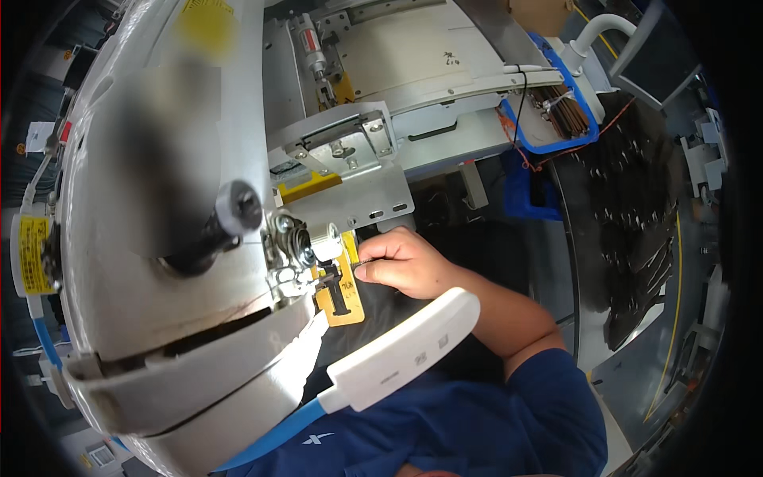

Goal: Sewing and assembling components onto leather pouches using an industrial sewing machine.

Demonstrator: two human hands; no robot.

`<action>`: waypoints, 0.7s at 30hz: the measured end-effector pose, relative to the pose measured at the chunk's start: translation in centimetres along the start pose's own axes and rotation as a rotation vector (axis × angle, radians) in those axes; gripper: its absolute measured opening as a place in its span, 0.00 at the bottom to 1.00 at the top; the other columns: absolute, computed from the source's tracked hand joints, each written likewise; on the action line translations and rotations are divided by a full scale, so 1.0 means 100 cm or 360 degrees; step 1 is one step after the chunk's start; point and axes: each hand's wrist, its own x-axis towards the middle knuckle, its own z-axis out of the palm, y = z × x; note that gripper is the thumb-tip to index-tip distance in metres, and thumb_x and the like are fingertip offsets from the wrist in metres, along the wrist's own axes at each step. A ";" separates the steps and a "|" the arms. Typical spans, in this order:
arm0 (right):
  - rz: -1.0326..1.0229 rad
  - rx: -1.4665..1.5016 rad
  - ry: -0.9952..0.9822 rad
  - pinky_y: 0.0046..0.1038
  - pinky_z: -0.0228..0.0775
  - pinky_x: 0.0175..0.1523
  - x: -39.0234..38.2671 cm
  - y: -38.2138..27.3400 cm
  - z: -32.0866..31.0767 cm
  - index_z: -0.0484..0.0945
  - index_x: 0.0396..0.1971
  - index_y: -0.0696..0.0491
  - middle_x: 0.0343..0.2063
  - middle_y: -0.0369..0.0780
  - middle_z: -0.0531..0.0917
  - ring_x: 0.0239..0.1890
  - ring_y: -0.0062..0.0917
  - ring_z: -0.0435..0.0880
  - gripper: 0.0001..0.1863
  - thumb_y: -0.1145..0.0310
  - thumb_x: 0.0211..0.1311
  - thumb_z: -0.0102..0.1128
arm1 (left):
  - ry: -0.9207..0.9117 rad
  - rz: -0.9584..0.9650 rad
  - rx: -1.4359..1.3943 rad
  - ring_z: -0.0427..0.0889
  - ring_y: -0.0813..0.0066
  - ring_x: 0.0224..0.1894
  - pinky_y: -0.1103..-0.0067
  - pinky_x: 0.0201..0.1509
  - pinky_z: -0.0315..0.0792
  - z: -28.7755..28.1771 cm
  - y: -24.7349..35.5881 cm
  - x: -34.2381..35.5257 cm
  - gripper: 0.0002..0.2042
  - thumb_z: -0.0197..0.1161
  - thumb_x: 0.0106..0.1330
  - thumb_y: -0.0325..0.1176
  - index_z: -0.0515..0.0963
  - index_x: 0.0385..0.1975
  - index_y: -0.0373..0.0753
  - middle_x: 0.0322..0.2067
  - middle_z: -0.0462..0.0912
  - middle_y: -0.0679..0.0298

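Observation:
My right hand (401, 262) is closed in a pinch at the right edge of a small yellow plate (347, 302) beside the sewing machine's needle area (302, 262); a small dark piece shows at my fingertips, too small to name. A black slotted fitting lies on the plate. The white machine head (119, 302) fills the left. A white lamp bar (405, 350) on a blue flexible neck crosses below my wrist. My left hand is not in view.
A steel plate (413, 48) with a pneumatic cylinder (312, 49) sits at the top. At right are a blue-rimmed tray (594, 123) holding brown strips, a bent white pipe (592, 36), and a side surface piled with black material (628, 222). A blue bin (524, 199) stands beneath.

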 end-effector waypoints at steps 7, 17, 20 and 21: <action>-0.0042 -0.0013 -0.0168 0.29 0.65 0.29 0.002 -0.003 -0.007 0.81 0.30 0.58 0.18 0.41 0.76 0.20 0.25 0.72 0.08 0.68 0.62 0.63 | 0.0038 -0.0161 0.0072 0.85 0.65 0.43 0.72 0.48 0.78 -0.012 0.022 -0.015 0.11 0.59 0.70 0.28 0.80 0.45 0.26 0.41 0.85 0.54; -0.0040 0.0030 -0.0292 0.26 0.71 0.39 0.003 0.000 -0.010 0.84 0.38 0.58 0.27 0.40 0.83 0.30 0.21 0.79 0.07 0.71 0.65 0.62 | 0.0126 -0.0464 0.0064 0.86 0.64 0.41 0.71 0.47 0.79 -0.004 0.047 -0.059 0.11 0.58 0.70 0.29 0.80 0.43 0.25 0.39 0.86 0.53; -0.0107 0.0072 -0.0220 0.26 0.71 0.39 0.003 0.003 -0.007 0.84 0.38 0.58 0.27 0.40 0.82 0.30 0.20 0.78 0.07 0.72 0.65 0.62 | 0.0100 -0.0543 0.0030 0.86 0.64 0.40 0.71 0.46 0.79 -0.003 0.050 -0.070 0.11 0.58 0.70 0.29 0.80 0.42 0.25 0.39 0.86 0.52; -0.0089 0.0067 -0.0205 0.25 0.71 0.39 0.003 0.002 -0.007 0.83 0.38 0.58 0.27 0.40 0.82 0.30 0.20 0.78 0.07 0.72 0.65 0.62 | 0.0088 -0.0566 0.0015 0.86 0.64 0.40 0.71 0.46 0.79 -0.004 0.051 -0.073 0.11 0.58 0.70 0.29 0.80 0.42 0.25 0.38 0.86 0.52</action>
